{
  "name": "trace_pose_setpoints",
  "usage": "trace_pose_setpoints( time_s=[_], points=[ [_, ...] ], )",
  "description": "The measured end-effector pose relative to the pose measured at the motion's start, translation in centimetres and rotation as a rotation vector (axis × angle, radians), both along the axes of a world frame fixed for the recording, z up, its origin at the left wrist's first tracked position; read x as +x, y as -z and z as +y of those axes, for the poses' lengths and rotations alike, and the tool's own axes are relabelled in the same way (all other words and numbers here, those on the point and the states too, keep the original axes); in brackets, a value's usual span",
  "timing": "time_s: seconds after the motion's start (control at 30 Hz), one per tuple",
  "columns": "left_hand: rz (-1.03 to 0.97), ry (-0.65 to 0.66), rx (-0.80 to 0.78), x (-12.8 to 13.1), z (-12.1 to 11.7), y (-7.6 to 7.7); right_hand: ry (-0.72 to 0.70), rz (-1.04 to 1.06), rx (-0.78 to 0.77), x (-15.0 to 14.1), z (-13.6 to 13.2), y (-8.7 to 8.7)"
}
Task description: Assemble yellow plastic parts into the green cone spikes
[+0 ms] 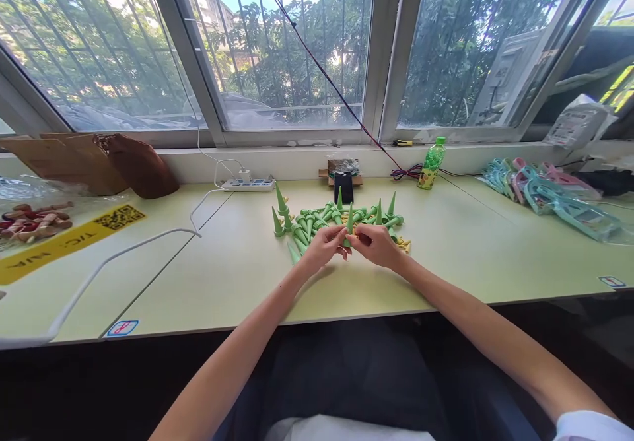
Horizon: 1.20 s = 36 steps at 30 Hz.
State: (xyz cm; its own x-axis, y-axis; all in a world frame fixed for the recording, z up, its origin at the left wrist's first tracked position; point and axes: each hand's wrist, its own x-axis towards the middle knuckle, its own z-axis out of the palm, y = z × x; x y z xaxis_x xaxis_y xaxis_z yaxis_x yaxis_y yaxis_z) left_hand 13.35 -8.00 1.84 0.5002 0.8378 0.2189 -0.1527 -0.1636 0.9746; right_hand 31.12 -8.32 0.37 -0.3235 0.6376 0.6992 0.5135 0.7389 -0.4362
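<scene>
A heap of green plastic cone spikes (324,220) lies on the pale green table (238,276), some standing upright, some on their sides. Small yellow pieces (403,245) lie at the heap's right edge. My left hand (324,246) and my right hand (376,244) meet in front of the heap, fingers pinched together. Between them they hold an upright green cone (349,222) with a small yellow piece at its base.
A white power strip (247,183) with a cable trailing left sits near the wall. A black phone (343,187) leans on a small stand. A green bottle (431,164) stands to the right; turquoise and pink plastic items (545,190) lie far right. Brown pouch (141,164) sits far left.
</scene>
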Motion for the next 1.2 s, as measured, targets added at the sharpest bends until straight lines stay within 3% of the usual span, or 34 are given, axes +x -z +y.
trace_pose_setpoints(
  time_s=[0.33,0.9,1.03,1.2],
  points=[
    [0.006,0.077,-0.056,0.10,-0.09,0.41,0.021,0.004,-0.007,-0.20,-0.06,0.68],
    [0.020,0.070,-0.045,0.13,-0.12,0.51,-0.014,-0.002,-0.033,-0.29,-0.27,0.43],
    [0.050,0.017,-0.024,0.07,-0.12,0.13,0.014,0.016,-0.061,-0.31,-0.24,0.29],
    [0.145,-0.185,0.099,-0.18,0.06,-0.18,0.009,0.036,-0.127,-0.17,0.00,0.17]
  ],
)
